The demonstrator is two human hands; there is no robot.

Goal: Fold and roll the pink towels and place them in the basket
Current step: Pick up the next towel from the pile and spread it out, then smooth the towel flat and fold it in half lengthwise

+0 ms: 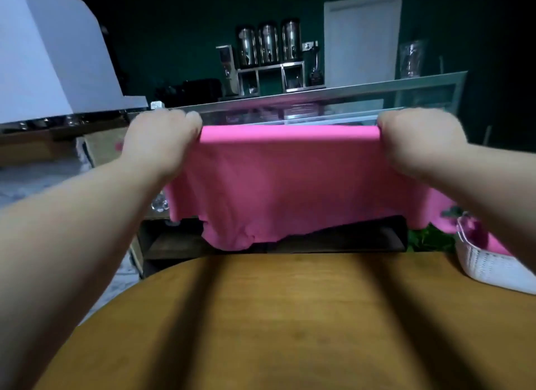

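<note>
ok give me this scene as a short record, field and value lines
towel: pink, held up, top edge stretched taut, lower edge hanging loose
left grip: holds towel's top left end
right grip: holds towel's top right end
table: wooden, below the towel
basket: white, on table at right, pink cloth inside

a round-edged wooden table (290, 317) carries a white woven basket (487, 269) at its far right edge.
</note>
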